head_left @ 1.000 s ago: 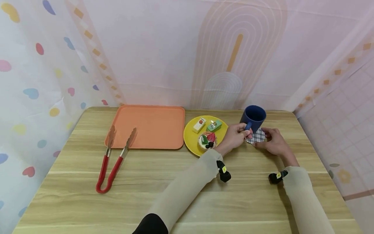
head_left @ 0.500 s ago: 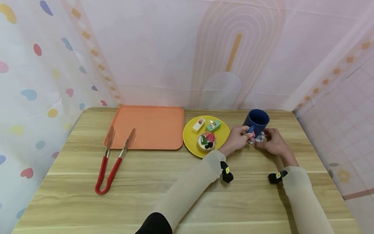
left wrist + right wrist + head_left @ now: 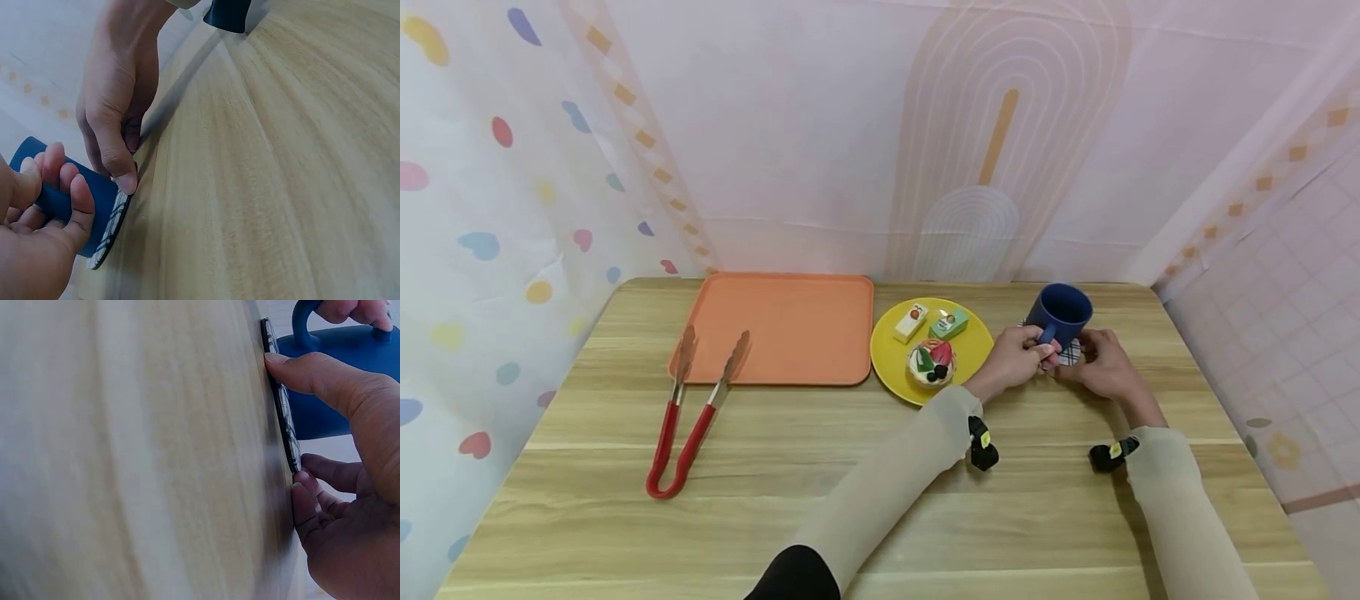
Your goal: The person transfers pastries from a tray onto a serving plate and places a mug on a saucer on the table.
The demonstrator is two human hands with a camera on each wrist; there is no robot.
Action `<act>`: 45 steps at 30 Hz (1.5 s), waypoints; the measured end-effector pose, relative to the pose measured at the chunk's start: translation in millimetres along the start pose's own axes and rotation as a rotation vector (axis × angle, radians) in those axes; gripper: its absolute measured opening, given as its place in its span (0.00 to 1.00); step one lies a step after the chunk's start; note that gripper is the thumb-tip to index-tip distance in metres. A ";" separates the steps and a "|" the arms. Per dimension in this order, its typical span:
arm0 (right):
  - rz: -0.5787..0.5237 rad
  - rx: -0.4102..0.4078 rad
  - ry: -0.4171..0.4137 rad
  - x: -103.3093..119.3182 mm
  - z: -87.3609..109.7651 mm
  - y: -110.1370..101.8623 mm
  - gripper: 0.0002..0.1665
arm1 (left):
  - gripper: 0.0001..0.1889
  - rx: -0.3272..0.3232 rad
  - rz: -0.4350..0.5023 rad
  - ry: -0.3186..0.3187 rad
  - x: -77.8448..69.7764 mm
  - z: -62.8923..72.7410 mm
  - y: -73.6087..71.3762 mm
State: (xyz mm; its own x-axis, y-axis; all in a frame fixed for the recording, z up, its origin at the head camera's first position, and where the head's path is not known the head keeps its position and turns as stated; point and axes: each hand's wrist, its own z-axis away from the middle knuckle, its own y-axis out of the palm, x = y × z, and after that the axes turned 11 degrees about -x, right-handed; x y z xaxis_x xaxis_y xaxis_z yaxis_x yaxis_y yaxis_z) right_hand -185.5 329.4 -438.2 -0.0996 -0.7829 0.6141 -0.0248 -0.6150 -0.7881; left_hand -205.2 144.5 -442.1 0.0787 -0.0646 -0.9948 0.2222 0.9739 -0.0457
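Observation:
At the table's back right, my left hand [image 3: 1011,360] grips the handle of a blue mug [image 3: 1062,315]. The mug stands upright on a round black-and-white plaid coaster [image 3: 1070,353], hiding much of it in the head view. My right hand [image 3: 1107,368] pinches the coaster's edge, thumb on the near side and fingers farther round the rim. The right wrist view has the coaster [image 3: 285,409] edge-on, close over the table, with the mug's base [image 3: 312,415] against its patterned face. From the left wrist, my curled fingers [image 3: 81,200] show round the mug handle.
A yellow plate [image 3: 889,367] left of the mug carries a fruit tart [image 3: 932,363] and two small wrapped-looking blocks, one cream and one green. Farther left lies an orange tray [image 3: 790,325]. Red-handled tongs [image 3: 688,442] rest partly on the tray. Patterned cloth hangs behind the table.
My left hand has lowered the mug slightly rightward onto the coaster, covering more of it. My right hand has stayed at the coaster's edge.

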 end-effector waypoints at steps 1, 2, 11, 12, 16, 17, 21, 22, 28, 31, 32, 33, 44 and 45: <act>0.001 -0.001 -0.001 0.1 -0.2 0.1 0.53 | 0.07 -0.003 -0.006 0.000 -0.7 0.7 -0.4; 0.003 -0.001 -0.001 0.2 -0.4 0.2 0.53 | 0.07 -0.009 -0.019 0.005 -1.5 1.4 -1.0; -0.001 0.011 0.005 1.0 0.9 -0.3 0.55 | 0.05 -0.104 -0.194 0.032 -5.1 5.3 -2.8; -0.005 0.011 0.005 1.2 1.1 -0.2 0.54 | 0.05 -0.108 -0.200 0.031 -6.0 5.9 -2.9; -0.005 0.010 0.004 1.5 1.6 -0.2 0.54 | 0.10 -0.109 -0.217 0.041 -9.4 9.6 -4.4; -0.007 0.009 0.001 1.2 1.6 -0.1 0.54 | 0.12 -0.107 -0.221 0.044 -10.1 10.6 -4.8; -0.011 0.006 -0.008 -0.2 1.2 1.2 0.53 | 0.17 -0.102 -0.232 0.058 -11.6 13.3 -7.1; -0.013 0.005 -0.009 -0.4 1.2 1.5 0.53 | 0.18 -0.100 -0.235 0.064 -11.9 13.7 -7.7; -0.018 -0.002 -0.013 -1.1 1.1 1.9 0.54 | 0.25 -0.073 -0.223 0.081 -13.3 16.2 -13.5; -0.016 -0.002 -0.017 -0.6 1.0 1.0 0.54 | 0.27 -0.057 -0.218 0.079 -15.4 17.6 -16.8; -0.014 -0.001 -0.018 -0.1 1.3 0.5 0.54 | 0.28 -0.052 -0.219 0.078 -16.3 18.1 -17.7; -0.011 0.000 -0.021 0.3 1.4 0.0 0.54 | 0.29 -0.047 -0.222 0.078 -17.2 18.5 -18.7; -0.015 0.028 -0.015 7.7 7.6 -6.0 0.55 | 0.36 -0.009 -0.238 0.138 -29.3 25.2 -32.8; -0.020 0.030 -0.018 8.4 8.3 -6.7 0.54 | 0.37 -0.003 -0.232 0.148 -30.6 26.0 -34.3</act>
State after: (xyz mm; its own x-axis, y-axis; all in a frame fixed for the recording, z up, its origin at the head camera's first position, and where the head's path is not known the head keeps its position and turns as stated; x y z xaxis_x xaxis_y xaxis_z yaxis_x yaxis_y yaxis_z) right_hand -177.9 326.2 -427.4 -0.0814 -0.7718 0.6307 0.0033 -0.6330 -0.7742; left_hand -190.0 107.4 -407.8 -0.1170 -0.2539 -0.9601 0.2149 0.9374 -0.2741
